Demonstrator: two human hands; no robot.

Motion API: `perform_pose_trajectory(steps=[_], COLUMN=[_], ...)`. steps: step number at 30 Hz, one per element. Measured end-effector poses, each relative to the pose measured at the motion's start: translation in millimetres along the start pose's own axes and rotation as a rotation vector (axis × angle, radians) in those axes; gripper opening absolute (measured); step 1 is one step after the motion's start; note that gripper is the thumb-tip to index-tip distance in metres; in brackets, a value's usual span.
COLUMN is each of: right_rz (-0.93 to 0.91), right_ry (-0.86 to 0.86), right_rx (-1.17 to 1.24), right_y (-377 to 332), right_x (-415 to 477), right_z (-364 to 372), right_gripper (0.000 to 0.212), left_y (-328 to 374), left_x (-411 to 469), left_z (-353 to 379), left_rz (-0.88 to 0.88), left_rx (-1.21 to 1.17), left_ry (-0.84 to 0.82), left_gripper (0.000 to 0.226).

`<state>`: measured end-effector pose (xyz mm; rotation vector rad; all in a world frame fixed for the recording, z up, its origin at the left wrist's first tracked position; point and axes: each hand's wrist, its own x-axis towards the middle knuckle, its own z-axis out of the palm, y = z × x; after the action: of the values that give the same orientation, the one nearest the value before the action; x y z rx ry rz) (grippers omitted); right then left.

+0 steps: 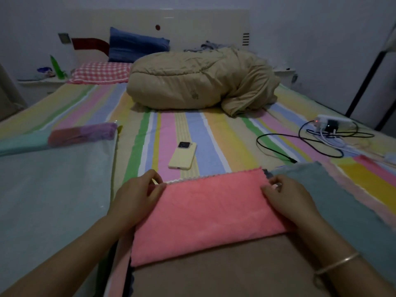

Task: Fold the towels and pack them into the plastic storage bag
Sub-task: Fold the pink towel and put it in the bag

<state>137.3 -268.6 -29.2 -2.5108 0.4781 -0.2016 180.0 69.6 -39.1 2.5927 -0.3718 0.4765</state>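
L hand (137, 196) & R hand (287, 200) each pinch a far towel (210, 215) corner; uneven pull could skew fold.

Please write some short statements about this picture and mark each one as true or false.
1. The left hand and the right hand pinch the far corners of the pink towel. True.
2. The phone lies on the pink towel. False: it lies on the sheet, beyond the towel.
3. Folded towels lie at the far end of the bag. True.
4. The power strip lies left of the phone. False: it lies far to the right of it.
5. A bracelet sits on the right wrist. True.
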Motion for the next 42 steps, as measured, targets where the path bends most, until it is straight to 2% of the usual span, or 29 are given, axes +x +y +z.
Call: perform_pose_trajectory(steps=[5, 8, 10, 12, 14, 16, 18, 20, 23, 24, 26, 28, 30, 33, 35, 37, 39, 41, 42], right_rz=[0.076, 0.081, 0.078, 0.106, 0.159, 0.244, 0.293, 0.313, 0.353, 0.36, 0.313, 0.13, -0.133, -0.503, -0.702, -0.81, -0.808, -0.757, -0.712], right_ry=[-0.036, -0.017, 0.092, 0.178, 0.07, -0.183, -0.313, -0.319, -0.243, -0.186, -0.043, 0.064, 0.112, 0.098, 0.034, -0.148, -0.287, -0.259, -0.201], right_rx=[0.042, 0.007, -0.077, -0.105, 0.065, 0.447, 0.826, 1.052, 1.239, 1.195, 0.902, 0.57, 0.333, 0.077, -0.05, -0.131, -0.044, 0.137, 0.23], right_y=[8, 14, 16, 16, 7, -8, -18, -22, -25, -27, -35, -51, -70, -97, -109, -117, -117, -116, -115], right_x=[-22, -39, -52, -66, -83, -104, -123, -130, -128, -126, -123, -127, -134, -151, -163, -173, -174, -172, -169], right_z=[-9, -18, -25, -29, -31, -29, -30, -27, -13, -5, 7, 13, 18, 29, 43, 48, 47, 42, 40], right_gripper=[0.042, 0.051, 0.051, 0.044, 0.044, 0.048, 0.065, 0.077, 0.065, 0.06, 0.055, 0.059, 0.063, 0.056, 0.049, 0.054, 0.042, 0.034, 0.033], left_y=[1, 14, 39, 73, 105, 128, 136, 134, 132, 132, 131, 124, 113, 90, 69, 48, 33, 31, 31], left_x=[1, -3, -11, -26, -42, -55, -67, -76, -82, -83, -88, -92, -88, -69, -64, -64, -63, -64, -64], left_z=[6, 3, 3, 4, 10, 19, 29, 38, 39, 35, 23, 8, -8, -32, -40, -41, -35, -35, -34], left_rz=[0.014, 0.041, 0.126, 0.228, 0.305, 0.363, 0.397, 0.397, 0.397, 0.395, 0.347, 0.185, -0.118, -0.655, -0.814, -0.861, -0.855, -0.768, -0.719], left_rx=[0.139, 0.355, 0.328, 0.215, 0.097, 0.108, 0.205, 0.272, 0.237, 0.203, 0.052, -0.251, -0.629, -1.194, -1.283, -1.296, -1.24, -1.137, -1.096], left_ry=[-0.005, 0.111, 0.166, 0.126, 0.0, -0.182, -0.356, -0.463, -0.5, -0.499, -0.441, -0.301, -0.215, -0.182, -0.158, -0.16, -0.19, -0.161, -0.115], left_gripper=[0.015, 0.021, 0.03, 0.034, 0.044, 0.057, 0.072, 0.081, 0.081, 0.076, 0.064, 0.045, 0.028, 0.028, 0.022, 0.016, 0.015, 0.015, 0.026])
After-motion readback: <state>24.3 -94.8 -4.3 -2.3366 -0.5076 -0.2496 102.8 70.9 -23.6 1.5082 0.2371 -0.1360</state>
